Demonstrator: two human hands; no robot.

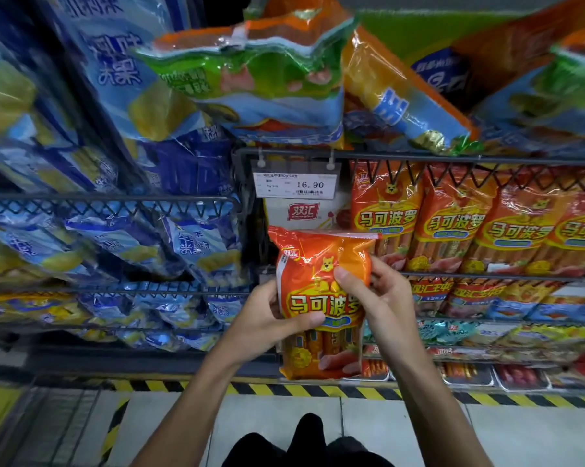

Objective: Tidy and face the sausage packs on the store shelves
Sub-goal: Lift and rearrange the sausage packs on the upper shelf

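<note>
Store aisle, wire shelves crammed. Orange pack held upright off shelf, left hand and right hand both gripping it. Risk: slick film slips; leaning top packs topple if bumped.

Both forearms reach forward, bare. The left hand grips with thumb across the front. The right hand seemingly pinches, fingers curled.
</note>
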